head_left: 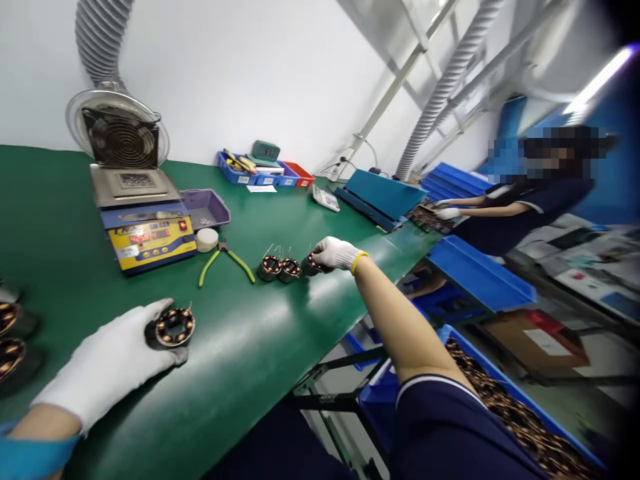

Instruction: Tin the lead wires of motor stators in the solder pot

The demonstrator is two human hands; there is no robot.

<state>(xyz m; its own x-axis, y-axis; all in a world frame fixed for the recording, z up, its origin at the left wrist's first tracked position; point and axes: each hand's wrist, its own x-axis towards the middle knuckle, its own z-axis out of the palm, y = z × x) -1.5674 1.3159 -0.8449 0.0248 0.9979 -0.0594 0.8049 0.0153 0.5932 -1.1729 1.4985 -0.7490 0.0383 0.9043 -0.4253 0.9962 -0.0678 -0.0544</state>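
My left hand (113, 363), in a white glove, is closed around a round copper-wound stator (174, 328) low on the green mat (250, 347). My right hand (336, 253), also gloved, reaches far out and grips another stator (313, 264) at the end of a short row. Two more stators (279, 268) stand beside it on the mat, their wire leads pointing up. Green-handled cutters (225, 258) lie just left of that row.
A yellow-and-blue solder pot (145, 230) with a fan (120, 137) behind it stands at the left, next to a purple tray (206, 208) and a small white jar (207, 239). More stators (7, 333) sit at the far left edge. Blue bins (260, 172) line the back. A blue crate (525, 413) of stators is at my right. Another person (520, 200) works at the far end.
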